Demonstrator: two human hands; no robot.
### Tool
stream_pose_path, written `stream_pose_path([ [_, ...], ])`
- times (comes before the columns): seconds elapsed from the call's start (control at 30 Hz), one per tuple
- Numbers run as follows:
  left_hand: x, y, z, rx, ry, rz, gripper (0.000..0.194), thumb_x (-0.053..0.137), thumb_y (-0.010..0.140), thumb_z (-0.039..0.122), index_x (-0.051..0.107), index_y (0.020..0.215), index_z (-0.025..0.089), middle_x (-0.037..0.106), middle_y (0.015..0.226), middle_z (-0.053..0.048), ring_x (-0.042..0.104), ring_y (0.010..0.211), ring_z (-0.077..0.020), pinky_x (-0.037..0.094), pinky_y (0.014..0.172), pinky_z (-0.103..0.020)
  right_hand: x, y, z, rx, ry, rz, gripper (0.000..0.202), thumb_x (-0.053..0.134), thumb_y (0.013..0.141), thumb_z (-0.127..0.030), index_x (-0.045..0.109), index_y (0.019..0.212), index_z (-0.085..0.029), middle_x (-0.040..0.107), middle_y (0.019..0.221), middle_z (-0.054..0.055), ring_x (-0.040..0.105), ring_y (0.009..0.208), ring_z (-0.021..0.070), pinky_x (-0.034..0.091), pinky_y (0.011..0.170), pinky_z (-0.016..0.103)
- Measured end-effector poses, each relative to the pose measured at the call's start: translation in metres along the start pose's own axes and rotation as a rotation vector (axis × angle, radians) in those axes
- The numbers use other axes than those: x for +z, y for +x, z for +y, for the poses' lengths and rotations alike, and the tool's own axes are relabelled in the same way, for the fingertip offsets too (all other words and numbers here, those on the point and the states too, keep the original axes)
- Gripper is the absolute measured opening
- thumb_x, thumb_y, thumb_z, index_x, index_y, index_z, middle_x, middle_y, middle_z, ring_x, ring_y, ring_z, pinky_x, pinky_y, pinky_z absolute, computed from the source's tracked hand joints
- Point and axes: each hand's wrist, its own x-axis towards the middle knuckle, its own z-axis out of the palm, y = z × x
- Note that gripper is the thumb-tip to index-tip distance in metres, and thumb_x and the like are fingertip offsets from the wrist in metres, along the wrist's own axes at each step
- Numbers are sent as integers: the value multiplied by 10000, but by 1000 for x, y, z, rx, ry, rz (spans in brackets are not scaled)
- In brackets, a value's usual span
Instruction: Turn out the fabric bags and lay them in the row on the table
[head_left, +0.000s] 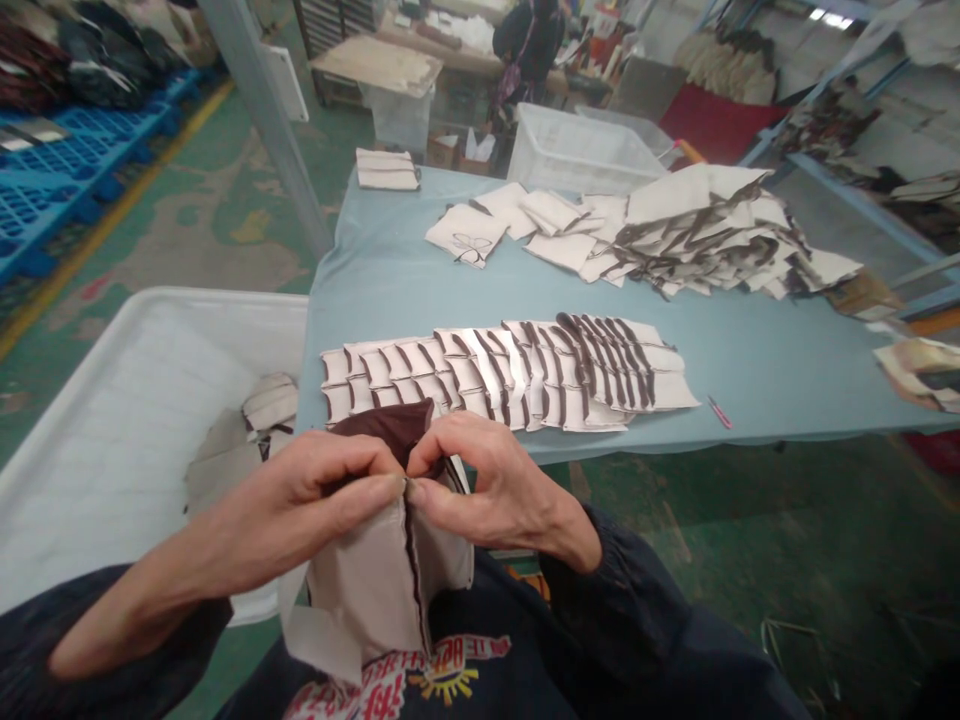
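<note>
Close to my body I hold a cream fabric pouch with dark brown lining and a dark seam running down its side. My left hand pinches the pouch's top edge beside that seam. On the other side of the seam, my right hand pinches the same edge, thumb and fingers pressed together. The two sets of fingertips almost meet. A pale strip hangs at the pouch's lower left. Just beyond my hands, overlapping cream pouches with brown edges lie in a row on the table.
A blue cloth covers the table. Across it lie a heap of cream fabric pieces and a small red tool. A white bin with pieces inside stands at the left. Beyond are a clear crate and a person.
</note>
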Motion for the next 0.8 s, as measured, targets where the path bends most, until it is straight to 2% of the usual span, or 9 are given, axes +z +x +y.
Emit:
stream_pose_path([
  [0.1,6,-1,-14,-62,-118,3,381,720,1026,402,640,715,197,532,627,81,445,557,-83,330,484,-193,1,-1,2,-32,-27,-22,136,720,1026,-229,710,891,-212,780,831,-8,646,744,149,480,753,303],
  [0.17,7,-2,-18,-55,-124,12,407,719,1034,392,619,691,195,529,623,78,437,566,-81,320,498,-199,1,-2,3,-54,-34,-21,144,722,1042,-229,710,900,-210,780,829,-10,644,737,144,475,746,297],
  [0.43,-4,-5,0,13,17,-52,340,594,1101,283,749,808,206,651,682,62,562,612,-84,423,559,-170,-3,-3,5,-55,-73,-49,205,718,1084,-296,708,898,-210,759,806,-7,633,722,146,468,727,299],
  [0.63,0,-11,-8,78,95,63,249,630,1110,267,783,918,222,729,747,61,623,628,-91,436,573,-194,-3,1,6,-92,-179,-104,176,735,1015,-344,708,894,-219,703,724,-24,607,658,148,438,671,294],
  [0.8,-3,-15,-9,133,229,136,205,631,1093,283,776,956,238,734,770,51,625,624,-105,436,584,-226,2,5,7,-111,-221,-109,151,686,1031,-300,733,917,-213,777,751,5,664,659,155,445,663,301],
])
